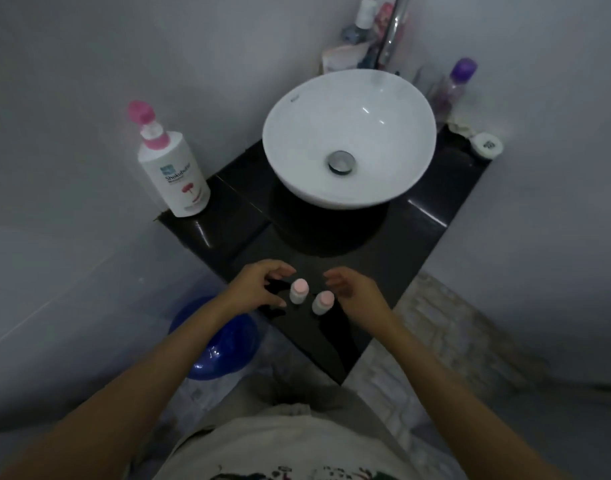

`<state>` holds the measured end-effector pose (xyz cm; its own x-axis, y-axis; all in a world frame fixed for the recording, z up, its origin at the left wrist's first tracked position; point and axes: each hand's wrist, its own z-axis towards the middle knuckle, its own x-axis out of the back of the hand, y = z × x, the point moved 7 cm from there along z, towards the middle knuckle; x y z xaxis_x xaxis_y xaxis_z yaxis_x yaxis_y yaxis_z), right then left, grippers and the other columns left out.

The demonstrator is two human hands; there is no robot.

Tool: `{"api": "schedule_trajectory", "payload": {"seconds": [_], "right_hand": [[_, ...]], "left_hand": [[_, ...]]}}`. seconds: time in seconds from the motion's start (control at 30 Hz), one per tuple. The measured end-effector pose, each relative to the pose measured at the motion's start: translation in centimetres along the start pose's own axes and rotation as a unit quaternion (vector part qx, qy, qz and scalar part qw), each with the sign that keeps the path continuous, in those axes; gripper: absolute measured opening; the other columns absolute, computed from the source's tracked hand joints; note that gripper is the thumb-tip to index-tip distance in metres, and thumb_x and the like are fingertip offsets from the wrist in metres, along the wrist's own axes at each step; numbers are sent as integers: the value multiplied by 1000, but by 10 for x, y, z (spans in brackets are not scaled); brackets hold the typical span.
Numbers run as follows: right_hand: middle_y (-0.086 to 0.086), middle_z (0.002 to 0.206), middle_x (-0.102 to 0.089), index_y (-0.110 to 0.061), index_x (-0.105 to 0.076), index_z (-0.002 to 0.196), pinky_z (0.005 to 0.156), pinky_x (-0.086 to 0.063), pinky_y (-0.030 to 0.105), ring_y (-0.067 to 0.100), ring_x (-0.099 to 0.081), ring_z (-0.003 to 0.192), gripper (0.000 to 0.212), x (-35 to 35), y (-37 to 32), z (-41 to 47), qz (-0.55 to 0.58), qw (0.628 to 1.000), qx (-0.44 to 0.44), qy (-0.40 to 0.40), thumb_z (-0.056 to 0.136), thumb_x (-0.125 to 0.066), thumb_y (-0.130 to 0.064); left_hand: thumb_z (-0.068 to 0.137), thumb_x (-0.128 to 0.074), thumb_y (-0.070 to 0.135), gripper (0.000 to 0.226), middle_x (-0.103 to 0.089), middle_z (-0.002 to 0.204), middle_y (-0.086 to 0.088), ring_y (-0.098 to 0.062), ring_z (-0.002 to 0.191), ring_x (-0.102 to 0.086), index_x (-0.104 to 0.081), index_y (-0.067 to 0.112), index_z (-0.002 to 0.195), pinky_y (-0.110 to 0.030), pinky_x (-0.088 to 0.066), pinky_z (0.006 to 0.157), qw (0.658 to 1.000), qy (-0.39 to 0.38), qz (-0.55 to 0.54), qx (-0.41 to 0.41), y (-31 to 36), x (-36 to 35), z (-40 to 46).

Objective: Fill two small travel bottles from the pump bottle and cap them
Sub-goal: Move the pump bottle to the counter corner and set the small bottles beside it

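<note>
Black glossy bench [411, 244] in a grey-walled corner: two pink-capped travel bottles [299, 291] upright between left grip [262, 289] and right grip [349, 289], both released, touching nothing. Beyond them, white basin [349, 140]; far left, pump bottle [172, 168].

Black counter [415, 244] bears basin [349, 133], pump bottle [174, 174], travel bottles [299, 291].

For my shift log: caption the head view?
Open hands flank two pink-capped travel bottles before the sink.

A tap [396, 26] ran off the top edge; clutter [363, 32] behind the basin [349, 109] was too blurred to identify.
</note>
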<state>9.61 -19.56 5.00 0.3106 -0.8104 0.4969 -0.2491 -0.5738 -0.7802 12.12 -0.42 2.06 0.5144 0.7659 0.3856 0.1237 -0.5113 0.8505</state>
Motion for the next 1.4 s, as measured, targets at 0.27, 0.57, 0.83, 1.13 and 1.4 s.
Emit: {"api": "schedule_trajectory", "payload": {"seconds": [0.27,0.57,0.83,1.13,1.4], "right_hand": [[5,118,-63,-15,-59,113,83,-41,23,10,-52,97,37,-23,18,-18,-32,999,-36,24,79,-68,-2],[-2,104,-64,-17,-61,105,75,-42,16,10,-57,91,27,-26,23,-18,-16,999,-26,37,81,-69,-11],[-7,99,-64,-21,-62,106,76,-46,19,9,-61,91,28,-25,17,-5,-28,1000,3,13,81,-70,-14],[4,94,-71,-19,-66,96,86,-54,38,19,-67,90,19,-52,-73,75,-9,995,75,-67,77,-69,-17],[8,99,-68,-10,-63,97,82,-49,30,19,-63,92,17,-98,-158,162,-52,986,122,-102,80,-65,-11]], "left_hand": [[64,-81,4,49,-63,110,0,-15,103,-59,-65,18,108,-32,-51,92,998,26,46,-15,1,-19,-3],[73,-76,12,37,-64,106,-1,-13,96,-62,-65,18,107,-32,-54,87,996,62,50,-45,8,-25,-4],[74,-75,16,35,-64,103,1,-10,91,-61,-64,21,106,-32,-53,85,991,129,36,-28,2,-10,-12],[72,-77,14,30,-65,95,2,-11,83,-63,-63,21,98,-22,-50,75,930,362,-42,58,-15,89,-34],[65,-81,14,29,-71,89,-11,-26,82,-66,-64,8,87,-40,-56,76,843,500,-101,168,-51,156,-26]]}}
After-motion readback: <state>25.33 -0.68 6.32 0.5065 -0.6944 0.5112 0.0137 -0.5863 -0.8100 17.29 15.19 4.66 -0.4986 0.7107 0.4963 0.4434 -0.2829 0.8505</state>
